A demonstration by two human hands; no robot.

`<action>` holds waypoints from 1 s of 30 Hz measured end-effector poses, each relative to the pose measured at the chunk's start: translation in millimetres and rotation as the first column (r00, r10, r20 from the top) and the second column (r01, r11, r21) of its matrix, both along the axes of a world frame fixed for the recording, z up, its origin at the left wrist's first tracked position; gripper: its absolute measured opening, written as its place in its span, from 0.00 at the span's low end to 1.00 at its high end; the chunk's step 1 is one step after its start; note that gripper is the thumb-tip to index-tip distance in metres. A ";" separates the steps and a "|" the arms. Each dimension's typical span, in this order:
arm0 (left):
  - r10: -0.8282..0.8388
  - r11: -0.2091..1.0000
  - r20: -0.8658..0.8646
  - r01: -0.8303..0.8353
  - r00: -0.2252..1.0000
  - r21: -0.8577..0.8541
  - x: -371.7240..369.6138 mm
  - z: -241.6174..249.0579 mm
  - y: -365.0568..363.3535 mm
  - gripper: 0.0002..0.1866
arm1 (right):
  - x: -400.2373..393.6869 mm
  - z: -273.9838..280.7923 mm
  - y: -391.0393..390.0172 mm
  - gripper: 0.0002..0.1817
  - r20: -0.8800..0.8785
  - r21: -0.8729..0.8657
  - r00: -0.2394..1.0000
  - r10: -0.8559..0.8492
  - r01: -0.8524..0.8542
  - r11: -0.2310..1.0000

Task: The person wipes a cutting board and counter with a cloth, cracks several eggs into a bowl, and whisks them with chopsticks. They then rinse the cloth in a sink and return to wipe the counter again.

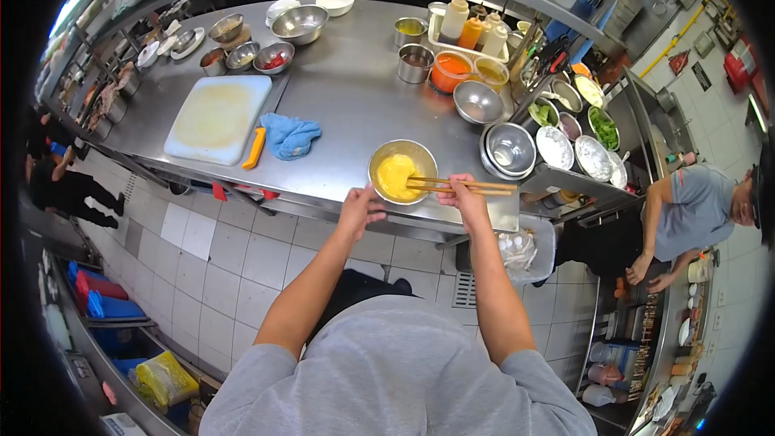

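Note:
A steel mixing bowl [428, 160] stands near the front edge of the steel worktable, with yellow beaten egg [394, 175] in it. My right hand [466, 200] is closed around a pair of wooden chopsticks [498, 187]; their tips dip into the egg and their back ends point right. At the bowl's lower left, my left hand [360, 211] has its fingers spread, the fingertips right at the rim. To the left lie a blue cloth [291, 137] and a knife with a yellow handle [255, 148], beside a white cutting board [218, 115].
Steel bowls [510, 148] and containers of sauce [450, 70] stand to the right, below squeeze bottles [471, 32]. More bowls [299, 24] sit at the back left. A plastic bin [529, 252] is under the table's right corner. A co-worker [701, 206] stands at the right.

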State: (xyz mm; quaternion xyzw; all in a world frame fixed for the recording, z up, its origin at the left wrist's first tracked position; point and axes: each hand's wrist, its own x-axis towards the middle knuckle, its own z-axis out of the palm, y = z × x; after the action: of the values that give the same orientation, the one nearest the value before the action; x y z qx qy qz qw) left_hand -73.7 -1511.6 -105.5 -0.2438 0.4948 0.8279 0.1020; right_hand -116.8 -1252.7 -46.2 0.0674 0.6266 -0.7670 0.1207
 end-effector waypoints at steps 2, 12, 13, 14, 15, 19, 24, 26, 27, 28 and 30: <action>0.066 0.998 0.001 -0.066 0.998 -0.009 -7.1 -1.4 -10.1 0.17 | 1.6 -3.7 -1.0 0.08 0.008 -0.046 1.000 0.023 -0.023 0.999; -0.048 0.991 -0.050 0.054 0.998 0.125 -36.0 -7.2 -3.3 0.12 | 2.3 0.2 6.7 0.08 0.026 -0.007 0.994 -0.109 0.110 0.994; -0.061 0.990 -0.041 0.066 0.997 0.126 -28.6 -5.0 -1.8 0.12 | 3.9 1.4 6.7 0.08 0.036 -0.005 0.992 -0.123 0.123 0.992; -0.116 0.984 0.000 0.115 0.993 0.135 -17.0 -3.5 -0.4 0.13 | 7.6 2.3 8.2 0.08 0.031 -0.061 0.987 -0.156 0.157 0.986; -0.173 0.975 0.035 0.166 0.984 0.146 -11.4 -0.2 0.6 0.15 | 10.7 2.6 9.9 0.08 0.022 -0.116 0.981 -0.192 0.193 0.974; -0.103 0.995 0.033 0.102 0.994 0.015 -22.6 7.6 -14.8 0.16 | 18.3 0.6 6.2 0.07 0.041 0.014 0.988 -0.149 0.148 0.989; -0.159 0.987 -0.059 0.160 0.986 0.016 -50.6 3.8 -17.4 0.13 | 22.7 6.6 -9.4 0.08 0.007 -0.036 0.963 -0.268 0.268 0.963; -0.262 0.960 -0.003 0.260 0.965 0.105 -41.8 -1.4 -11.8 0.13 | 24.8 8.3 -12.4 0.08 0.022 0.030 0.969 -0.245 0.244 0.969; -0.353 0.932 0.042 0.348 0.935 0.099 -33.7 7.1 -12.5 0.16 | 27.0 11.3 -13.6 0.08 0.018 -0.031 0.955 -0.297 0.297 0.954; -0.363 0.928 0.040 0.358 0.931 0.099 -30.9 10.8 -15.1 0.16 | 27.7 12.7 -13.1 0.08 0.014 -0.090 0.937 -0.348 0.348 0.933; -0.315 0.949 0.105 0.311 0.943 0.055 -26.9 13.0 -19.3 0.19 | 27.7 8.8 -11.4 0.08 0.003 -0.008 0.944 -0.331 0.331 0.944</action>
State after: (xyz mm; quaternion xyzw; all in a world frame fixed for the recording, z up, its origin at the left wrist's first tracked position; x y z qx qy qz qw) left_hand -100.6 -1530.9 -92.5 -0.2062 0.5052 0.7953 0.2643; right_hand -89.1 -1264.1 -37.4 0.1717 0.6032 -0.7788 -0.0090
